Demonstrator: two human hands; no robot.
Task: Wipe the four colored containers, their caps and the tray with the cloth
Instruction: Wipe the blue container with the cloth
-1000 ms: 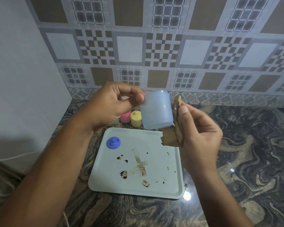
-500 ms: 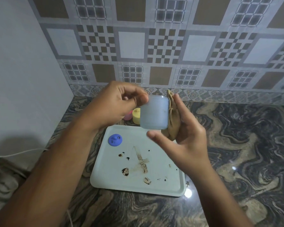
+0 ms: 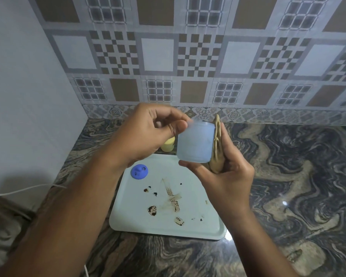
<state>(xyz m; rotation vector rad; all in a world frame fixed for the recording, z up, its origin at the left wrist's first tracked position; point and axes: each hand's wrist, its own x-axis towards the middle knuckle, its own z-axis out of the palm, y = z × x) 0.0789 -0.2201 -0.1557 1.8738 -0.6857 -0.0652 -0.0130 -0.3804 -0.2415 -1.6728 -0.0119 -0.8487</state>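
Container [image 3: 195,143] pinched by left hand [image 3: 146,134]; right hand [image 3: 222,176] grips cloth [image 3: 216,148] against it; tray [image 3: 128,216] and cap [image 3: 139,171] below both look dirty; most seems left.

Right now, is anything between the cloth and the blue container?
Nothing visible. The right hand presses the cloth against the blue container's right side, thumb under its base, while the left hand grips its top. Both are above the tray.

Pale blue container [image 3: 195,143]: held aloft above tray's far edge; folded tan cloth [image 3: 217,145] pressed against its right side. Blue cap [image 3: 139,171]: laid on pale, brown-stained tray [image 3: 128,216]. Yellow container [image 3: 169,145]: stood behind tray.
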